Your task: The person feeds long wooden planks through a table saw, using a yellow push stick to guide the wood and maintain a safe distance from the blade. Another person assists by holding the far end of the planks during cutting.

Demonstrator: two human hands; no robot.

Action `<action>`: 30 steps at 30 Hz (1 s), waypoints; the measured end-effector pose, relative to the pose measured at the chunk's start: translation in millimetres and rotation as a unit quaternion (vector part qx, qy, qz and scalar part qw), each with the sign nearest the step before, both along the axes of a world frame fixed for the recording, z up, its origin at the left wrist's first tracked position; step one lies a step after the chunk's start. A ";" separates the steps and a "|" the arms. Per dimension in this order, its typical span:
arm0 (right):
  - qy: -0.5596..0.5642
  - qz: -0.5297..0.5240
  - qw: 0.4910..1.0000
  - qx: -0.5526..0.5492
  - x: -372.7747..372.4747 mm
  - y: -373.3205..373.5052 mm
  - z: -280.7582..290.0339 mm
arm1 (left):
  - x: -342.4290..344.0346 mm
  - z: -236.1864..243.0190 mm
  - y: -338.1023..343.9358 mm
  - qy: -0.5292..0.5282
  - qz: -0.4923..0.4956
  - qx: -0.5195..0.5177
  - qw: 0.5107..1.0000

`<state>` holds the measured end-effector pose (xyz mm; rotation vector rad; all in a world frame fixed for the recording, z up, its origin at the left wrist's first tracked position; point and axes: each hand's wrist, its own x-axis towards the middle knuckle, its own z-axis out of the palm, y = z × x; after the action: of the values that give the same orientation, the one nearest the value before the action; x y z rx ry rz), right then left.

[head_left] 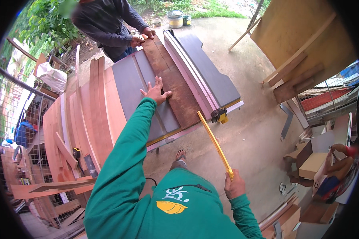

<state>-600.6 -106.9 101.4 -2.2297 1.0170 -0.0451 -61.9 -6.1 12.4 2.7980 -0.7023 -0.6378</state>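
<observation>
Brown board flat on the grey saw table, beside the fence.
Your left hand lies spread at its left edge, not gripping; your right hand is wrapped around the yellow push stick, tip at the near end. A co-worker's hands hold the far end. Even pressure toward the fence, left hand off the cutting line, should serve best.

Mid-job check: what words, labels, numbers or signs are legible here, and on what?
Green shirt: stylised white lettering above a yellow hard-hat emblem; too stylised to quote reliably.
Pale bucket: any marking too small to read.
Tape measure: too small to read.
Brown board, yellow stick: no text visible.
</observation>
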 end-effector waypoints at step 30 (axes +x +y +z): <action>0.023 0.033 0.999 0.029 122.9 -34.6 26.7 | 114.0 -8.8 -16.5 -0.001 0.037 -0.008 0.999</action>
<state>-477.8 -141.5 128.1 -2.2182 0.9569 0.0632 52.1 -22.7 3.7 2.7969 -0.5975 -0.6127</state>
